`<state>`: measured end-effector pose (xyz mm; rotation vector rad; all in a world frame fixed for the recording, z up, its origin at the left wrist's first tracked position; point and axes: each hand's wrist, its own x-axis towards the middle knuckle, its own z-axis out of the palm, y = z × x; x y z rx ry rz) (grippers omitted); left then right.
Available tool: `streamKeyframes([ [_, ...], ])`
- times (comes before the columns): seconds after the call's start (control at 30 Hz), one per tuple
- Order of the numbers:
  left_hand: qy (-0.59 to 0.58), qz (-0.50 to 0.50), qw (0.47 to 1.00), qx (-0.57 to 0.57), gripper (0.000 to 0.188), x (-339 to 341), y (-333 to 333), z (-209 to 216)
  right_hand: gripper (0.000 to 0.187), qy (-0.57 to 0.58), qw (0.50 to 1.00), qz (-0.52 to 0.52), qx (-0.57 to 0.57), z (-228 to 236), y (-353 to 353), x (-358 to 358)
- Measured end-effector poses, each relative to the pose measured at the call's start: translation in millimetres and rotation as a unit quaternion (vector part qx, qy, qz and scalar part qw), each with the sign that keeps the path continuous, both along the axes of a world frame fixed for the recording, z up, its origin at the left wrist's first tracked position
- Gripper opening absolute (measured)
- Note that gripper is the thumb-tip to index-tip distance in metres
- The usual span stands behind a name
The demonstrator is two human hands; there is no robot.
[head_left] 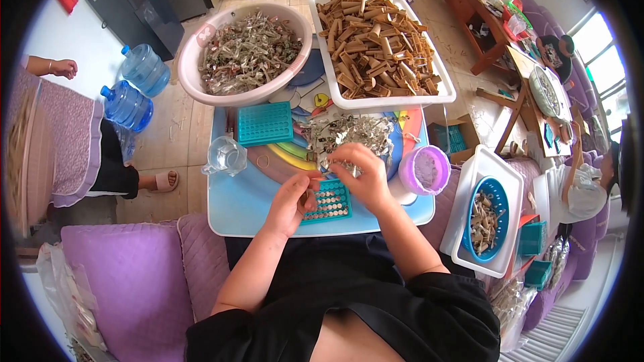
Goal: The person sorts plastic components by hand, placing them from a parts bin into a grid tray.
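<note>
My left hand (290, 205) is closed in a pinch over the left edge of a small teal tray (345, 211). Something small and reddish shows at its fingertips, too small to name. Just right of it my right hand (362, 174) curls with its fingertips together; whatever they hold is hidden. Between the hands and my lap, the tray's round holes carry rows of small pale discs (327, 213). Beyond my right hand a loose heap of small silvery pieces (362, 131) lies on the low table (235, 211).
Around the table stand stacked teal trays (265, 123), a clear jug (227, 155), a purple-rimmed tub (429, 169), a pink basin (191, 74) and a white bin of brown curved pieces (382, 47). A blue basket (469, 241) sits right. Other people are at left and right.
</note>
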<state>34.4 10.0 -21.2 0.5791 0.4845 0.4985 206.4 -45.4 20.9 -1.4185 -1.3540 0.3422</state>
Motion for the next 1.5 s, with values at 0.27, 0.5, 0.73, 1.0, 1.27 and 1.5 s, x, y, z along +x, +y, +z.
streamKeyframes([
  [0.27,0.042,-0.039,0.994,-0.089,0.032,33,11,-3,0.022,-0.024,0.999,0.021,-0.007,-22,-15,-7],
  [0.5,0.108,-0.032,0.993,0.016,0.015,39,17,-23,0.017,-0.007,0.999,0.017,-0.04,-35,-17,4],
  [0.73,0.127,-0.005,0.991,0.029,0.013,41,10,-30,0.03,0.39,0.897,0.012,-0.209,-46,8,27],
  [1.0,0.114,-0.031,0.99,0.079,0.015,42,14,-35,0.024,0.574,0.784,0.026,-0.234,-50,27,21],
  [1.27,0.181,-0.012,0.963,0.2,0.023,50,18,-31,0.024,0.608,0.773,0.017,-0.177,-60,25,17],
  [1.5,0.208,0.101,0.932,0.28,0.019,64,21,-20,0.02,0.571,0.798,-0.006,-0.193,-57,22,16],
])
